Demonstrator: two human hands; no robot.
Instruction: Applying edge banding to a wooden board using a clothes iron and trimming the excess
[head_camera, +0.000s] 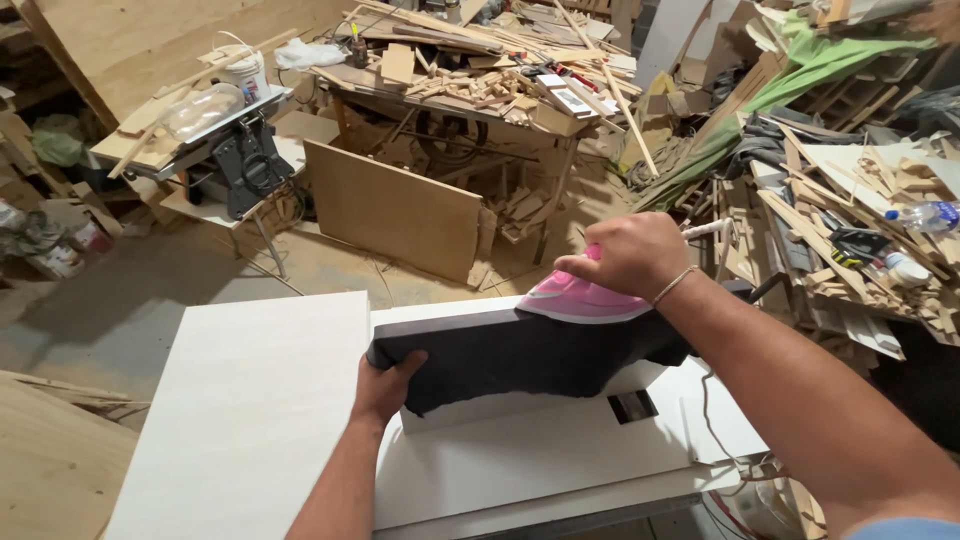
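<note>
While wood scraps crowd a workbench (470, 85) ahead & a table saw (225, 140) sits far left, nothing blocks my hands. My right hand (625, 255) is clenched on a pink iron (580, 298), nose pointing left. It rests atop a dark cloth (520, 355) draped over a white board's (480, 412) upright edge, long axis running left-right. My left hand (385, 385) grasps the cloth's left end.

I register a glossy pink plastic iron (583, 298) on matt dark cloth (520, 355), over smooth white laminated boards (250, 400), with rough wood offcuts (470, 80) behind.
</note>
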